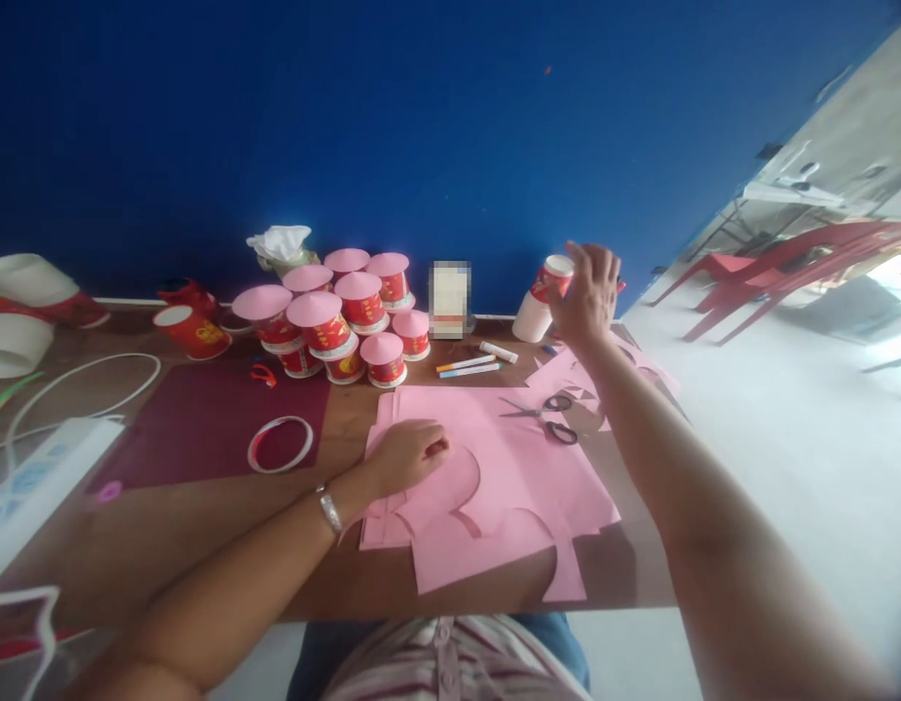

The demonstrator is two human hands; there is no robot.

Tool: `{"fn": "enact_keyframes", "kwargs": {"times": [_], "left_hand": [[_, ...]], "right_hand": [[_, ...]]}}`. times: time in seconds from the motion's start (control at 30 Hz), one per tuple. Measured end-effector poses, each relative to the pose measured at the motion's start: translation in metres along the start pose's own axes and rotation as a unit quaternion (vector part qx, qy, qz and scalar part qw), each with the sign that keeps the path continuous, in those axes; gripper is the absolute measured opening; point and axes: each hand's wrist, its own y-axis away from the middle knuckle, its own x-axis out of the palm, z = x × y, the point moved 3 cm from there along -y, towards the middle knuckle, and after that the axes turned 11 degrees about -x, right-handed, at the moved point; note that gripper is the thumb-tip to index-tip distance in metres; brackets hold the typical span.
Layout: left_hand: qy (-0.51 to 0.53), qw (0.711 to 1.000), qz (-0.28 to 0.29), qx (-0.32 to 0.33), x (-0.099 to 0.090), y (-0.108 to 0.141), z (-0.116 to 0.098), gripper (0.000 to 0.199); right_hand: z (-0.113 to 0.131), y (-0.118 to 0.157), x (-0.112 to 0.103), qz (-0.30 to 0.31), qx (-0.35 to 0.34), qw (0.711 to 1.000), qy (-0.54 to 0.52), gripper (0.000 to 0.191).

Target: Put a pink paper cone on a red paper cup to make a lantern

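My left hand [413, 456] rests on the pink paper sheets [523, 477] with its fingers curled in; nothing shows between them. Curved shapes are cut out of several of these sheets. My right hand [590, 294] is raised at the back right of the table, its fingers apart. Just left of it, near the thumb, stands a white bottle with a red label [532, 316], partly covered by the hand. Black-handled scissors [548, 414] lie partly open on the paper, between my two hands.
Red paper cups with pink cone tops [319, 321] stand clustered at the back. Several markers [469, 365] lie beside them. A roll of tape [280, 445] is on a dark red sheet [216, 419]. Pink scraps [567, 370] lie under my right arm. A blue wall [421, 127] rises behind.
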Motion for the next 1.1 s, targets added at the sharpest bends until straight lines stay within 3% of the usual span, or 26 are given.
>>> {"fn": "enact_keyframes", "kwargs": {"times": [0.13,0.27,0.43,0.53,0.67,0.73,0.87,1.0,1.1], "left_hand": [[0.005,1.0,0.002,0.0,0.002,0.0,0.002,0.01],[0.006,1.0,0.002,0.001,0.003,0.0,0.003,0.007],[0.006,1.0,0.005,0.002,-0.001,0.0,0.002,0.008],[0.002,1.0,0.008,0.016,-0.001,0.0,0.0,0.009],[-0.02,0.999,0.005,0.025,0.003,0.0,-0.001,0.008],[-0.038,0.999,0.005,0.023,0.0,0.002,0.001,0.01],[-0.116,0.993,-0.027,0.021,-0.028,0.012,0.011,0.018],[-0.136,0.984,-0.078,-0.089,-0.065,0.025,0.024,0.006],[-0.169,0.975,-0.05,-0.136,-0.073,0.033,0.025,0.014]], "right_hand": [[-0.02,-0.008,0.013,-0.016,0.032,0.999,-0.028,0.062],[-0.008,-0.004,0.023,-0.025,0.034,0.998,-0.04,0.061],[0.02,0.007,0.011,-0.036,0.016,0.999,-0.023,0.056],[0.043,0.021,0.005,-0.025,0.002,0.999,-0.038,0.04],[0.098,0.056,0.016,0.091,-0.111,0.978,-0.15,0.028],[0.123,0.076,0.023,0.116,-0.152,0.967,-0.167,0.027],[0.147,0.103,0.034,0.137,-0.215,0.956,-0.146,0.025],[0.147,0.106,0.04,0.173,-0.204,0.952,-0.146,0.026],[0.146,0.103,0.04,0.183,-0.204,0.951,-0.144,0.027]]}}
